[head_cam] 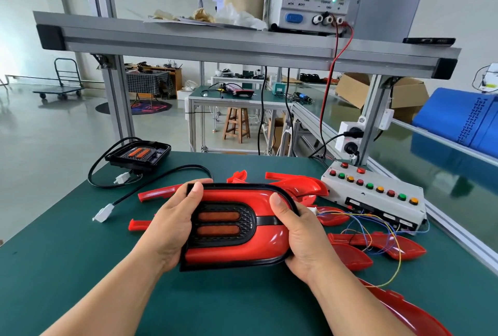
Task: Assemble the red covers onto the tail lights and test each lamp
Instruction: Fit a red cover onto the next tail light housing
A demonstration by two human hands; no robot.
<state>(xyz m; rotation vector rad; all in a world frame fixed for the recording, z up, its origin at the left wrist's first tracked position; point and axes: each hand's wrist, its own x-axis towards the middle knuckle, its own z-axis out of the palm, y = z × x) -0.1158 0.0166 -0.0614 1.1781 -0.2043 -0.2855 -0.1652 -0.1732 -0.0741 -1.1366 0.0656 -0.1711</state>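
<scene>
Red-covered tail light [234, 252] clamped at opposite edges by left hand [167, 225], right hand [301, 238].

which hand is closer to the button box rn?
Right. The right hand grips the end of the tail light that faces the button box, not touching the box. The left hand grips the opposite end, with the lamp between.

glossy pale floor [54, 125], a wooden stool [236, 125] beneath a far green-topped table [213, 94], a flat trolley [60, 85] left.
</scene>
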